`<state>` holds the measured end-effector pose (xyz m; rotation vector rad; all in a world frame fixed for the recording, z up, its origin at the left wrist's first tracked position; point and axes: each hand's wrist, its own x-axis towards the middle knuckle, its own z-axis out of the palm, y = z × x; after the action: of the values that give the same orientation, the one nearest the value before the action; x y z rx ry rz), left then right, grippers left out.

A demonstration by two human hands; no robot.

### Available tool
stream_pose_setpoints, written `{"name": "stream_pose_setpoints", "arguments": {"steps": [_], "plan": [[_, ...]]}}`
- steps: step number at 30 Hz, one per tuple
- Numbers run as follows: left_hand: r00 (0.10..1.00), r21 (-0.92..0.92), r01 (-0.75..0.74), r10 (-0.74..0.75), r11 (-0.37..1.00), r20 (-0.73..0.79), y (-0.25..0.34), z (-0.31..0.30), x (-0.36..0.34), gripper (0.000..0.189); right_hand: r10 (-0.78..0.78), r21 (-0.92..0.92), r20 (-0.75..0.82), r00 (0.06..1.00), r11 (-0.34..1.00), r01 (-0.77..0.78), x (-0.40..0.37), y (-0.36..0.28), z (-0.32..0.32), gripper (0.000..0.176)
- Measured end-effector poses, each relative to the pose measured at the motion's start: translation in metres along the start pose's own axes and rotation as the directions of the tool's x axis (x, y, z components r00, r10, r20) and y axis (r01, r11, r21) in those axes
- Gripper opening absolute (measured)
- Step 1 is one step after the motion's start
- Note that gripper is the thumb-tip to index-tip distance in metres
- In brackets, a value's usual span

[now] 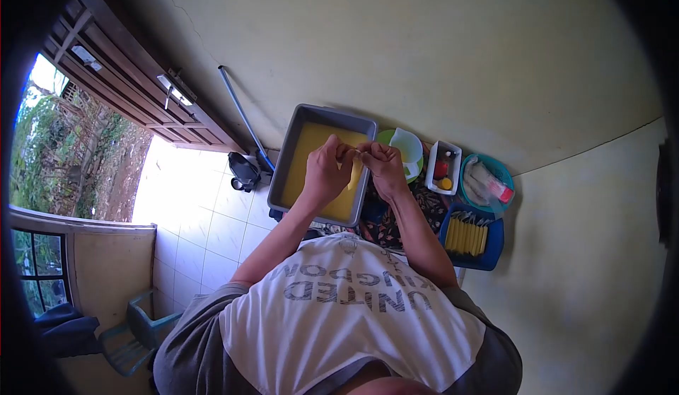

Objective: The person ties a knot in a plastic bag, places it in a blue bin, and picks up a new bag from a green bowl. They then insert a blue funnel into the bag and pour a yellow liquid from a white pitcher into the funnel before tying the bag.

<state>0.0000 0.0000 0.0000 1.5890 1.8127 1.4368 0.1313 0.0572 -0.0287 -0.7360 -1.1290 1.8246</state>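
Note:
My left hand and my right hand meet over a grey tub of yellow liquid. Both are closed, fingertips pinched together around the top end of a narrow plastic bag. The bag looks filled with yellow liquid and hangs below my fingers, partly hidden by my left hand. To the right, a blue basin holds several slim yellow-filled bags lined up side by side.
Right of the tub are a green bowl or plate with a pale translucent vessel, a white tray with red and yellow items, and a teal basket holding plastic packaging. A blue pole leans at the wall beside an open door.

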Motion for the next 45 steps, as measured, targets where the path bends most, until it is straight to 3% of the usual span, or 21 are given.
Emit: {"name": "stream_pose_setpoints", "arguments": {"steps": [2,5,6,8,12,15,20,27,29,30,32,35,41,45], "plan": [[1.000,0.010,-0.014,0.014,1.000,0.005,0.002,-0.002,0.001,0.021,0.014,0.043,0.039,0.999,0.999,-0.016,-0.001,0.000,0.000,0.026],[0.999,0.004,-0.012,0.011,1.000,0.032,0.000,-0.002,0.000,0.021,0.073,0.089,0.016,0.997,0.993,-0.074,-0.005,-0.002,0.002,0.030],[0.999,0.005,-0.013,0.013,1.000,0.032,0.000,-0.002,0.000,0.021,0.071,0.090,0.016,0.997,0.993,-0.073,-0.004,0.001,0.001,0.030],[0.998,0.029,-0.058,0.058,0.998,0.011,-0.001,0.000,-0.001,0.021,0.132,0.262,0.038,0.991,0.955,-0.137,-0.002,0.008,-0.003,0.026],[0.999,0.041,-0.037,0.037,0.998,0.004,-0.001,0.001,0.000,0.018,0.234,0.270,0.020,0.972,0.935,-0.230,0.000,0.007,-0.003,0.024],[1.000,-0.049,-0.024,0.024,0.999,-0.006,-0.001,0.003,0.000,0.010,0.280,0.224,0.023,0.960,0.934,-0.278,-0.001,0.005,-0.004,0.022],[0.997,0.059,-0.073,0.072,0.996,0.009,-0.005,0.006,-0.002,0.006,0.413,0.222,0.063,0.908,0.882,-0.416,-0.004,0.006,-0.009,0.023],[0.995,0.068,-0.096,0.096,0.993,0.015,0.001,-0.001,-0.001,0.012,0.382,0.241,-0.001,0.924,0.897,-0.370,-0.002,0.007,-0.005,0.022],[0.994,-0.068,0.084,-0.078,0.994,0.081,0.000,-0.006,0.002,0.015,0.279,0.254,0.002,0.960,0.929,-0.271,-0.001,0.018,-0.012,0.018],[0.994,-0.068,0.083,-0.077,0.994,0.080,0.004,-0.009,0.004,0.015,0.279,0.253,0.003,0.960,0.929,-0.270,-0.001,0.020,-0.014,0.018],[0.956,-0.090,0.278,-0.266,0.956,0.124,0.010,-0.015,0.006,0.017,0.229,0.180,0.070,0.971,0.954,-0.238,0.000,0.021,-0.017,0.022],[0.966,-0.109,0.251,-0.242,0.962,0.086,0.007,-0.014,0.006,0.013,0.221,0.131,0.094,0.971,0.964,-0.232,-0.001,0.009,-0.012,0.035],[0.998,-0.043,0.055,-0.053,0.998,0.035,0.007,-0.013,0.005,0.009,0.259,-0.034,0.054,0.964,0.966,-0.257,0.000,-0.013,-0.005,0.028],[0.999,-0.095,0.017,-0.014,0.995,0.034,0.003,-0.011,0.004,0.012,0.232,-0.112,0.105,0.967,0.969,-0.220,0.004,-0.018,-0.010,0.029]]}}
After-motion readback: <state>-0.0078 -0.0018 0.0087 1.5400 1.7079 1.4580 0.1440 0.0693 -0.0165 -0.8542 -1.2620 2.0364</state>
